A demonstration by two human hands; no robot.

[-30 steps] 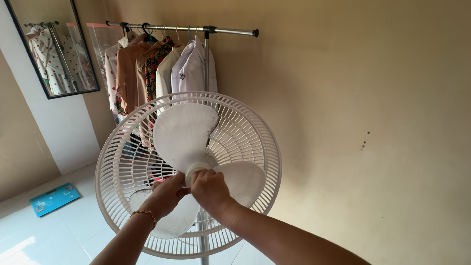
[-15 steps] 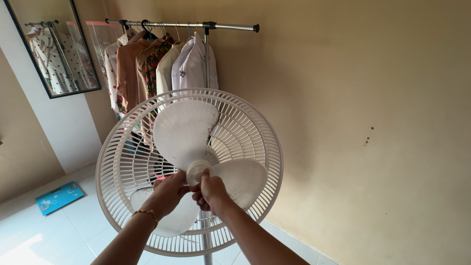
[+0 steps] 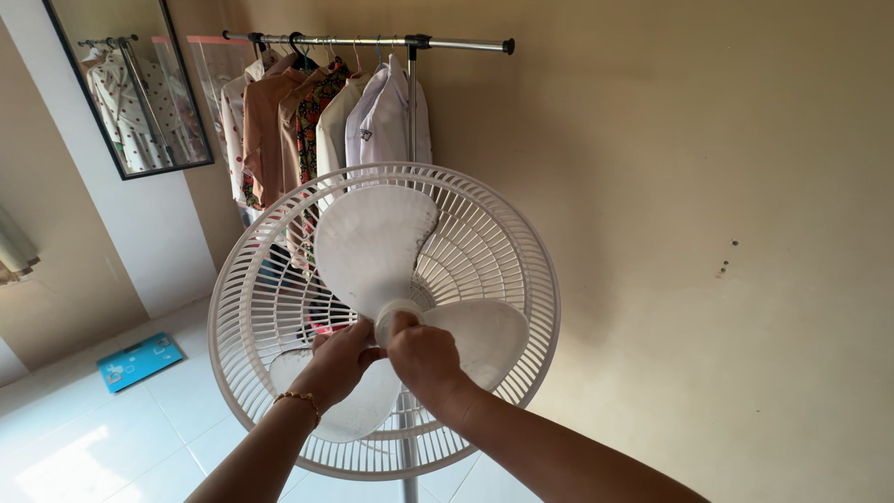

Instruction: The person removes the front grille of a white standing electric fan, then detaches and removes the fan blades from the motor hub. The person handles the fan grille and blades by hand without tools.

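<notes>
A white standing fan faces me with its front cover off, showing the round rear grille (image 3: 251,279) and three white blades (image 3: 372,247). My left hand (image 3: 337,363), with a gold bracelet at the wrist, grips the lower left blade close to the hub. My right hand (image 3: 424,359) is closed over the white hub (image 3: 396,315) at the middle of the blades. The fan's grey pole (image 3: 407,466) runs down below the grille, mostly hidden by my arms.
Behind the fan a metal clothes rail (image 3: 447,43) carries several hanging shirts (image 3: 382,126). A black-framed mirror (image 3: 130,88) leans on the left wall. A blue bathroom scale (image 3: 140,361) lies on the white tiled floor. The beige wall (image 3: 708,233) is on the right.
The view has shifted, so the fan and rail sit slightly further right in the picture. My right hand has turned a little on the hub; my left hand keeps its hold.
</notes>
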